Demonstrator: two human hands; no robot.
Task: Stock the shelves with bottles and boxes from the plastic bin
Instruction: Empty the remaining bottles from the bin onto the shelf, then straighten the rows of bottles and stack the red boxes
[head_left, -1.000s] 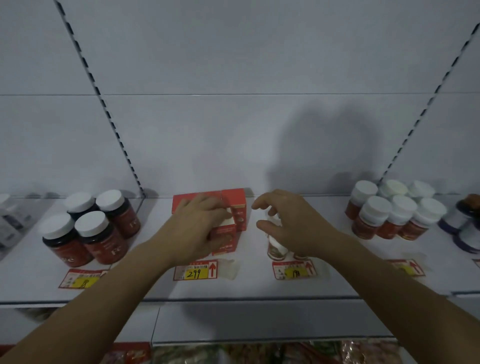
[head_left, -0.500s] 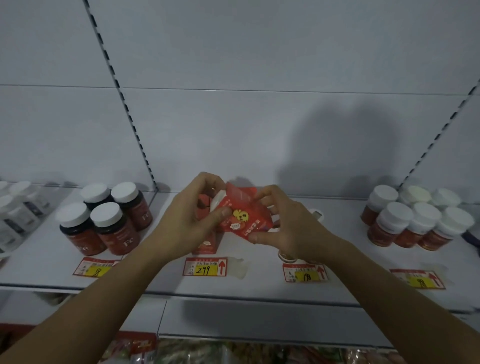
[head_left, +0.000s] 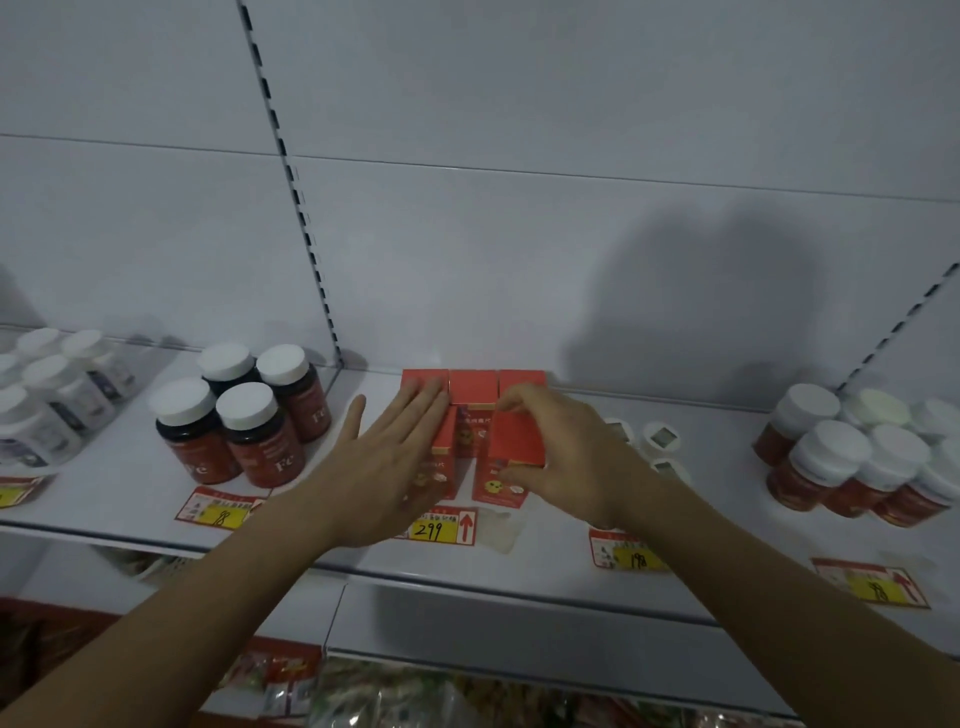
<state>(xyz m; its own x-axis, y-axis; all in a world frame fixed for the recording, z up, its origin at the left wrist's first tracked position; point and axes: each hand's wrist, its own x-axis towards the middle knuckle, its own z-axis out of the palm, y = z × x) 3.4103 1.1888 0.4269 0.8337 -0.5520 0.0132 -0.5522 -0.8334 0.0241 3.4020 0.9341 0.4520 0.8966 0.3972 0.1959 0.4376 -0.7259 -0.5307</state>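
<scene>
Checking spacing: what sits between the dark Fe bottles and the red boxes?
Only the left hand, flat against the red boxes; head view.

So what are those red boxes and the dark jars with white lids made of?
The red boxes look like thin printed cardboard with a matte finish: sharp folded edges, flat faces. The dark jars seem to be glossy dark plastic or glass, given the sheen; which one is unclear. Their white lids look like smooth plastic.

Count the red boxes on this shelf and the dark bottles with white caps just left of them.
Red boxes: 5
Dark bottles: 4
Total: 9
</scene>
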